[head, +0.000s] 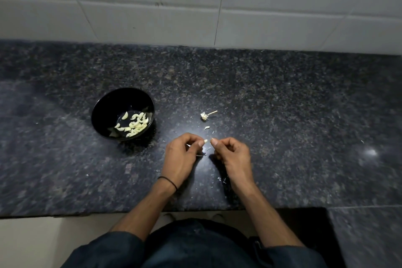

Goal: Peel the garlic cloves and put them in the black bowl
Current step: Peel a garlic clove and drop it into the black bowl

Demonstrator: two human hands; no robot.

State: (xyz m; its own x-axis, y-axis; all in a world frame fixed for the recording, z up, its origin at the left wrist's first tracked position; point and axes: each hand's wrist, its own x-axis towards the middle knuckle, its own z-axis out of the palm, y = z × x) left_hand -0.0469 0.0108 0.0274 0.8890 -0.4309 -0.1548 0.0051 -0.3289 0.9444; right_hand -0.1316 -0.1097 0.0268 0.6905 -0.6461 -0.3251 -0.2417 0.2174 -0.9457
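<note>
While my left hand [181,154] pinches a small garlic clove [205,141] between thumb and forefinger, my right hand [231,154] sits just beside it, fingers curled, the thumb tip almost at the clove. I cannot tell whether that hand nips a shred of skin. Both hands are over the dark speckled table [282,115], toward its near edge. The black bowl [102,102] stands to the left of my hands, apart from them, with a heap of peeled cloves [134,125] lying on its bottom toward the right side. Beyond my hands lies a bare garlic stem [206,115] with a papery tuft at one end. A pale scrap of skin [206,127] lies between it and my fingers. A thin black band [168,181] circles my left wrist. White wall tiles [195,6] rise behind the table.
</note>
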